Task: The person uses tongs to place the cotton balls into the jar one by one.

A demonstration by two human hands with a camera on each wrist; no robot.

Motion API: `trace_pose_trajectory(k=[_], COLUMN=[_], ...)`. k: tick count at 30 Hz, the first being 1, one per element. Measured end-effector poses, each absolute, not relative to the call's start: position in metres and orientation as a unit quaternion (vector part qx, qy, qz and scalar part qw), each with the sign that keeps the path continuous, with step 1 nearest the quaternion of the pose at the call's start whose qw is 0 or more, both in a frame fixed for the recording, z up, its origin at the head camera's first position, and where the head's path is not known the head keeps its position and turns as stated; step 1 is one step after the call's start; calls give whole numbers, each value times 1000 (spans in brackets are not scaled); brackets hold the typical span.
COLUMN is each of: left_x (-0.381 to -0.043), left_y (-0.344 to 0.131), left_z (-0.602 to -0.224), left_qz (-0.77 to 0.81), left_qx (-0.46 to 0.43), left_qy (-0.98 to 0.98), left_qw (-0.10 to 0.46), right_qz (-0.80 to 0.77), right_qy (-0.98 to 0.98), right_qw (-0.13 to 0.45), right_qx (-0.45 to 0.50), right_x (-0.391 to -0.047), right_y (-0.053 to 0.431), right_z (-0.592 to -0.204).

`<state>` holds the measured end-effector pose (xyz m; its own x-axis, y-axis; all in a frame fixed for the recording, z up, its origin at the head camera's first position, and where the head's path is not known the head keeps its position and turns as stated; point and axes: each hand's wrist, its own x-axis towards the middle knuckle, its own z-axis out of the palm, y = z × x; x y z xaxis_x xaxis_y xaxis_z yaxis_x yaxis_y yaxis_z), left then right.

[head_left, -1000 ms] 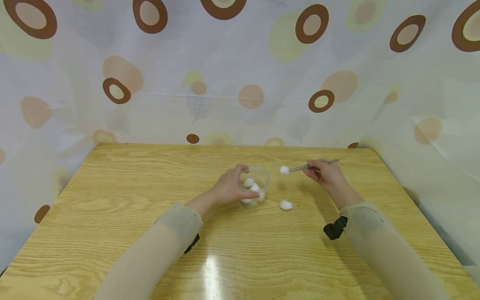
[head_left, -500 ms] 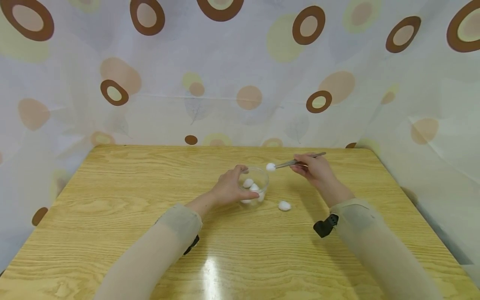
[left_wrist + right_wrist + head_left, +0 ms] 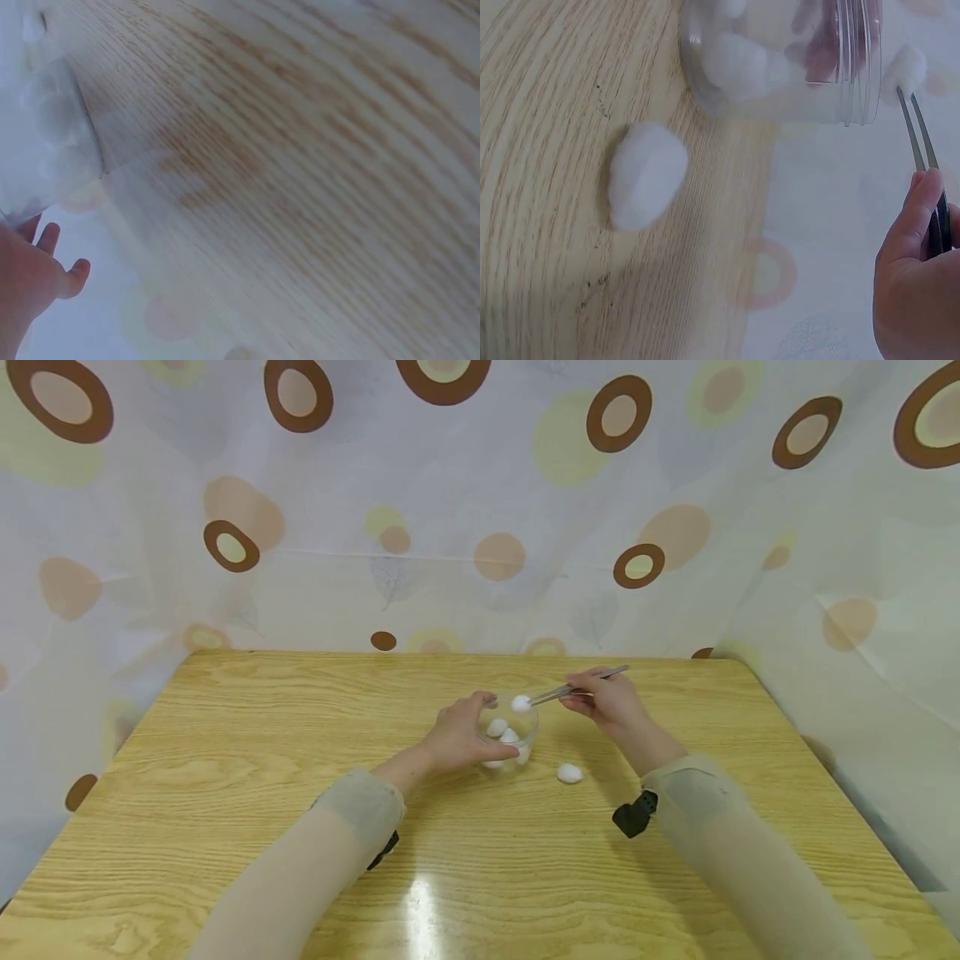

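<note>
My left hand grips a clear, wide-mouthed jar from its left side, thumb at the front and fingers at the back. Several white cotton balls lie in the bottom of the jar. With my right hand I hold metal tweezers, dark toward the grip. Their tips pinch another cotton ball, which is above the jar's rim in the right wrist view. On the table to the right of the jar lies a single loose cotton ball.
The wood-grain table stretches out on both sides of the jar. A patterned sheet with brown rings hangs behind it and along its sides. Dark wrist cameras hang at both sleeves.
My right hand has moved left with the tweezers, bringing the pinched cotton ball from right of the jar to over its rim. The left hand and jar have stayed put.
</note>
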<state>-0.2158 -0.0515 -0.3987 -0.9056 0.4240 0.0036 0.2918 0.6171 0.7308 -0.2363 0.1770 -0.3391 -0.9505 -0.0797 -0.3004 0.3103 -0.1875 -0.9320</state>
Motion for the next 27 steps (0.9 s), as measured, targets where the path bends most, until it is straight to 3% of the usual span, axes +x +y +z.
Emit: trace_pose_trajectory(k=[11,27], left_x=[-215,-212], left_y=[-51,-52], left_z=[-397,-397], left_qz=[347,353], left_qx=[205,202], left_qy=[913,911], left_qw=[63,73], right_qz=[-758,-745], right_qy=[632,647], right_qw=[132,146], right_qx=[89,78], right_x=[-236,-235], right_y=[169,161], right_z=[-347,-349])
